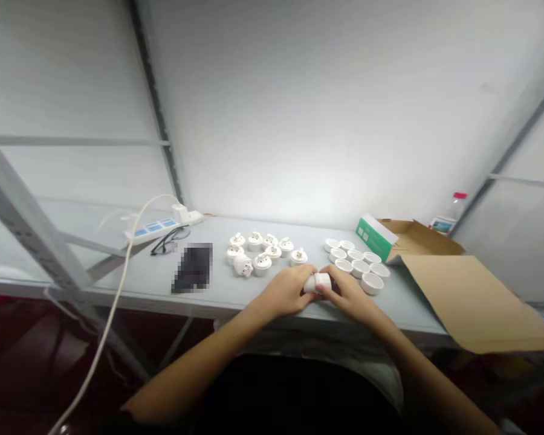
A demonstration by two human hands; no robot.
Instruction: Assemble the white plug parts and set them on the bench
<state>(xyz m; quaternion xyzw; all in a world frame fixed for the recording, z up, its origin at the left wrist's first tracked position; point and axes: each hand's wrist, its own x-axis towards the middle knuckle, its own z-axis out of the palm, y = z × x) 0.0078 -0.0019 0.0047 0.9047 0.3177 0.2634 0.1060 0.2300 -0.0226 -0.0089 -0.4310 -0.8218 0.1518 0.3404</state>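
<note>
Near the table's front edge, a white round piece (317,283) lies on its side between my two hands, with a seam around its middle. My left hand (290,291) is closed on its left end. The fingers of my right hand (344,292) wrap round its right end. Several white round parts with small fittings on top (262,262) stand to the left of my hands; one of them (243,265) is tipped over. Several shallow white ring-shaped cups (372,283) stand to the right, close to my right hand.
An open cardboard box (476,296) with a green-and-white side lies at the right, a red-capped bottle (456,206) behind it. On the left are a blurred dark flat item (194,268), glasses (167,239), a power strip (154,228) and a white cable (118,290).
</note>
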